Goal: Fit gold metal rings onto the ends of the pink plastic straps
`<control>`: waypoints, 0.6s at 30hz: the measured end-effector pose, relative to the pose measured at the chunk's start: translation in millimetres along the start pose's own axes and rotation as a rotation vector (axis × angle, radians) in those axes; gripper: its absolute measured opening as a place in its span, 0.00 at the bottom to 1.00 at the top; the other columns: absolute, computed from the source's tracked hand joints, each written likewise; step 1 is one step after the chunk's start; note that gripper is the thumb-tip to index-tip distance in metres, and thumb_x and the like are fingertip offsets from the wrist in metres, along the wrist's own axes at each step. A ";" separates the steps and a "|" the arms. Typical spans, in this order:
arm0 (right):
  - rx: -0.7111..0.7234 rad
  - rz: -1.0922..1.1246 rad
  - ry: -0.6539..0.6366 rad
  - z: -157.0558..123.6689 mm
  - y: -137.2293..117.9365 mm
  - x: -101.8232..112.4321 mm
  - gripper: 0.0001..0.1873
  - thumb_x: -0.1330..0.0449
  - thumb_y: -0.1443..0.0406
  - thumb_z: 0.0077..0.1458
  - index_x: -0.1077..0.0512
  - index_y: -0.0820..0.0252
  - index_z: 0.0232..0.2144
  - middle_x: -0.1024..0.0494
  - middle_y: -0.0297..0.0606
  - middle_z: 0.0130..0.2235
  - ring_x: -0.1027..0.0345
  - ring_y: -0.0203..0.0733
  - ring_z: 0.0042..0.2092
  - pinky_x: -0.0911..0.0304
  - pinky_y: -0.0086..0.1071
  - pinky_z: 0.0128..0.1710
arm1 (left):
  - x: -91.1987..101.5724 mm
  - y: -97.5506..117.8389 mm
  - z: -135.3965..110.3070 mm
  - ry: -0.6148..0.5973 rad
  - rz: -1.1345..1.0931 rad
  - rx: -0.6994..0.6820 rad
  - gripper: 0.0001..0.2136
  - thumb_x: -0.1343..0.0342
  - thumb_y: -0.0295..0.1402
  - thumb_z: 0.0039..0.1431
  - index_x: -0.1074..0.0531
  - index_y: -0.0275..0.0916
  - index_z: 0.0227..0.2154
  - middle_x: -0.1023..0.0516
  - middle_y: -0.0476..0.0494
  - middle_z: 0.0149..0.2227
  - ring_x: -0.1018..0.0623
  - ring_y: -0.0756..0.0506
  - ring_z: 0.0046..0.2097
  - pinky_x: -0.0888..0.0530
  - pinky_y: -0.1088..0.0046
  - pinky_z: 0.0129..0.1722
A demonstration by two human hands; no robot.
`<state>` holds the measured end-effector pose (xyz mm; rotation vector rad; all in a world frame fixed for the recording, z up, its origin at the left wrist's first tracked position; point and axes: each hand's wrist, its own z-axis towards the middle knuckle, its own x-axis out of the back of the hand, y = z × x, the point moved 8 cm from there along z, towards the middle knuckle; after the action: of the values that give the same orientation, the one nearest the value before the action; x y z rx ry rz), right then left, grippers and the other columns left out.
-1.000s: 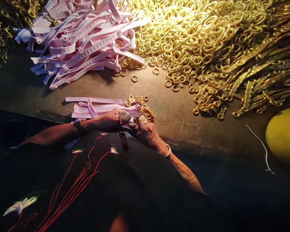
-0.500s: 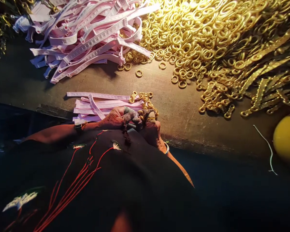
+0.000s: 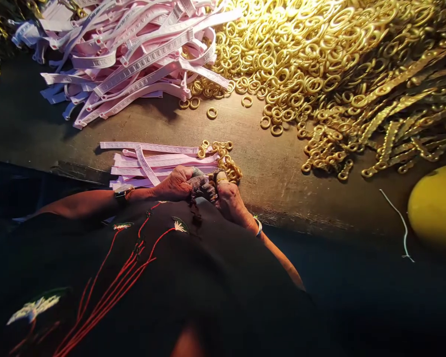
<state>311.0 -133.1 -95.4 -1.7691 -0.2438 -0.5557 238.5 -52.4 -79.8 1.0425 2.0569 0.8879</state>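
Straps (image 3: 178, 160) lie partly behind left grip (image 3: 176, 183), gold links (image 3: 231, 167) beside right grip (image 3: 232, 196).

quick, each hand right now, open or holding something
Left hand: curled inward; whether it holds anything cannot be told.
Right hand: curled too; its grip is hidden.

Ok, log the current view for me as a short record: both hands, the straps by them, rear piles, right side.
left hand: knitted finger covers; contents hidden
right hand: close beside the left; grip unclear
nearest pink straps: gold-coloured links at right ends
rear left: pile of pink straps
rear centre: heap of gold-coloured rings
right side: yellow rounded object, pale cord left of it
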 end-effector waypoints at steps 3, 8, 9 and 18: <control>0.035 -0.012 -0.111 3.8 -6.3 0.8 0.13 0.48 0.56 0.62 0.43 0.56 0.31 0.33 0.35 0.28 0.42 0.35 0.27 0.46 0.29 0.28 | -0.1 -1.7 3.1 -0.036 0.039 0.009 0.18 0.28 0.39 0.41 0.28 0.30 0.22 0.27 0.46 0.23 0.30 0.53 0.25 0.32 0.80 0.23; 0.056 0.053 -0.237 9.1 -15.2 1.2 0.12 0.48 0.58 0.63 0.46 0.56 0.30 0.35 0.33 0.27 0.45 0.33 0.27 0.49 0.28 0.28 | -1.1 -5.5 5.1 -0.065 0.083 0.032 0.19 0.30 0.40 0.44 0.31 0.31 0.19 0.31 0.49 0.20 0.33 0.54 0.24 0.35 0.80 0.22; 0.056 0.065 -0.245 10.0 -17.0 1.8 0.12 0.48 0.58 0.63 0.46 0.56 0.31 0.35 0.33 0.28 0.45 0.33 0.27 0.49 0.28 0.28 | -1.5 -6.9 5.0 -0.067 0.075 0.044 0.19 0.31 0.41 0.44 0.32 0.31 0.19 0.31 0.49 0.20 0.33 0.55 0.24 0.36 0.80 0.22; -0.016 -0.267 -0.290 5.6 -20.6 6.3 0.18 0.52 0.52 0.66 0.40 0.58 0.31 0.36 0.34 0.25 0.52 0.34 0.24 0.56 0.30 0.27 | -5.3 -7.4 -0.9 -0.110 -0.071 0.142 0.19 0.28 0.40 0.41 0.29 0.30 0.22 0.29 0.48 0.22 0.31 0.54 0.25 0.34 0.79 0.24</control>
<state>308.7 -122.9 -75.8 -1.8424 -0.6866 -0.4874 237.3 -60.5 -83.9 1.0614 2.0749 0.6420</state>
